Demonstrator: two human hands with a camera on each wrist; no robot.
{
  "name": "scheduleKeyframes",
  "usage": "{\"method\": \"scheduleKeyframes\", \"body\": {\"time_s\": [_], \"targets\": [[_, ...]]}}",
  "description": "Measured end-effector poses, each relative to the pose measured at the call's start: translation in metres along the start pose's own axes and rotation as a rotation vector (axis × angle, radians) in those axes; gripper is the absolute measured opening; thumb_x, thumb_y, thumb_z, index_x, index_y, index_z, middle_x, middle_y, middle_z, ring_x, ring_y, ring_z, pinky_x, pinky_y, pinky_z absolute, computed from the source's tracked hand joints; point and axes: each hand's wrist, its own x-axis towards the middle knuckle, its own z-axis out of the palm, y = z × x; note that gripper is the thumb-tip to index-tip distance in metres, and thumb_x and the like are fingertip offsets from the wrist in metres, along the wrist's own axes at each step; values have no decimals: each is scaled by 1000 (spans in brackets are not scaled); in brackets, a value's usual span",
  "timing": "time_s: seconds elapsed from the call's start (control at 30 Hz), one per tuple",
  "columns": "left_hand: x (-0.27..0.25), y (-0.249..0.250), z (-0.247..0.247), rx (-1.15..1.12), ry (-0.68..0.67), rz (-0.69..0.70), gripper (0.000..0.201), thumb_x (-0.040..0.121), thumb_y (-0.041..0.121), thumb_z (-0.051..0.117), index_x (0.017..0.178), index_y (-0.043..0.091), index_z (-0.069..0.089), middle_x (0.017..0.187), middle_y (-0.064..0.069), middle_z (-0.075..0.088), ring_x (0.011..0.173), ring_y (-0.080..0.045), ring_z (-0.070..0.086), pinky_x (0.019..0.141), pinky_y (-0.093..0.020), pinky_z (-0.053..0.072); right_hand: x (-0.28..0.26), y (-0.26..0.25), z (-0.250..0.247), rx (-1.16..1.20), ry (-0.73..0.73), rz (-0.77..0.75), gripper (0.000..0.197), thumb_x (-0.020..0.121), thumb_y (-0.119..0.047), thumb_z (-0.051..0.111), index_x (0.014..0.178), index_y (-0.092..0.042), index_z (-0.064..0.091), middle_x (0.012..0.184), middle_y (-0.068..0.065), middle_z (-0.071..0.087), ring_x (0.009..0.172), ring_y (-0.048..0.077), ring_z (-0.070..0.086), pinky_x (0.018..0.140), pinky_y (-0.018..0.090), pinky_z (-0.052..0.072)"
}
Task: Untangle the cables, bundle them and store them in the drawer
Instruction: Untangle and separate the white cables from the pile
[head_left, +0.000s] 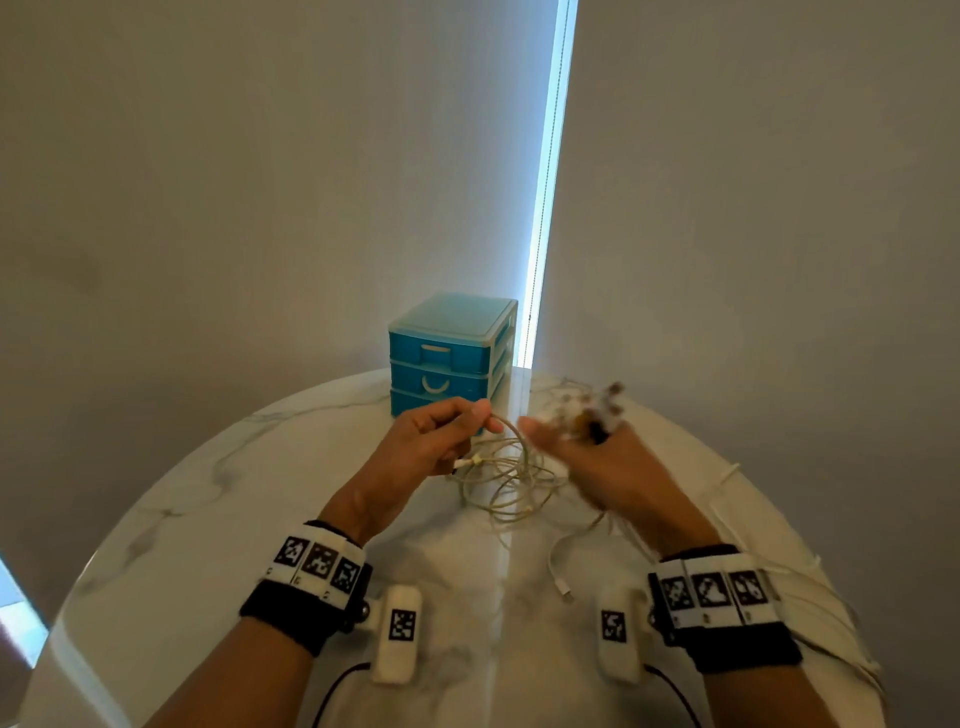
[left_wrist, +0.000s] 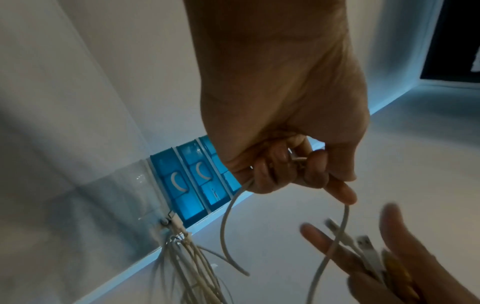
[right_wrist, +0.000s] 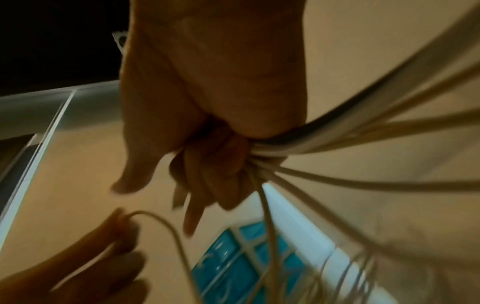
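On the marble table (head_left: 260, 493) lies a tangle of thin off-white cables (head_left: 509, 478). My left hand (head_left: 478, 415) pinches one cable loop (left_wrist: 226, 222) above the tangle, fingers curled round it (left_wrist: 298, 170). To its right, my blurred right hand (head_left: 571, 421) grips a bunch of several cable strands (right_wrist: 337, 131), which fan out from its fist (right_wrist: 223, 174); their plug ends (left_wrist: 363, 244) stick out past the fingers. The blue three-drawer unit (head_left: 441, 358) stands just behind both hands, its drawers closed.
A loose white cable with a plug (head_left: 563, 587) trails toward me on the table. More cable strands (head_left: 727, 499) run along the table's right edge. Grey blinds (head_left: 260, 182) hang close behind the drawer unit. The table's left half (head_left: 182, 545) is bare marble.
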Motion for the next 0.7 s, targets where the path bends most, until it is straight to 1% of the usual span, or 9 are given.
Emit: {"method": "scheduleKeyframes", "body": {"time_s": [0.07,0.13,0.27,0.37,0.43,0.5,0.57,0.63,0.7], "targets": [[-1,-1,6,48,-15,-9,33,108,34,56,103,9,76,63,18,59,57,3,53,58,-10,42,0,4,16,-82,-129,10,38,86,-65,78,80,-28,82,62,-15,68,50,-2,52,56,18,37],[-1,-3,6,42,42,-30,36,108,38,57,102,9,77,62,18,58,57,2,52,61,-12,42,3,9,12,13,-66,-21,38,92,-60,75,81,-24,81,60,-10,60,50,4,44,51,22,33],[1,-12,-4,58,87,-48,38,105,51,58,96,22,81,77,4,65,80,-10,61,87,-28,50,12,12,-21,691,110,-154,33,108,-38,57,87,-17,70,56,-8,37,44,4,26,41,21,21],[0,-16,-2,168,-31,-52,32,107,46,54,100,26,78,97,8,78,100,-4,71,94,-20,50,16,11,-41,994,245,-137,36,116,-34,45,89,-20,65,55,-10,26,42,3,21,42,22,17],[0,-18,-1,245,-78,-31,27,109,39,54,104,24,76,103,6,78,104,-4,70,93,-15,50,21,24,-47,812,402,-15,30,111,-40,56,92,-19,67,55,-10,29,44,7,23,40,23,19],[0,-21,-3,138,-12,-21,25,109,33,57,110,15,74,102,0,78,95,-10,71,84,-18,54,25,40,-43,453,549,160,24,103,-36,71,92,-14,70,57,-6,41,51,13,35,42,24,31],[2,-20,-5,-76,113,-37,27,106,30,61,115,7,71,101,-7,78,87,-16,71,79,-22,58,24,43,-33,251,620,192,27,93,-37,82,103,-12,74,73,1,61,64,18,53,58,30,46],[5,-18,-6,-247,210,-43,29,102,30,65,116,4,69,103,-11,80,86,-19,74,80,-26,61,20,31,-21,220,566,51,26,88,-42,87,100,-21,78,79,-2,72,68,11,62,68,32,49],[7,-14,-6,-348,254,-43,26,103,25,64,116,3,69,107,-13,80,88,-20,77,81,-26,63,10,9,-4,140,353,-60,23,86,-49,87,92,-27,81,74,-5,76,62,2,63,67,29,50]]}}
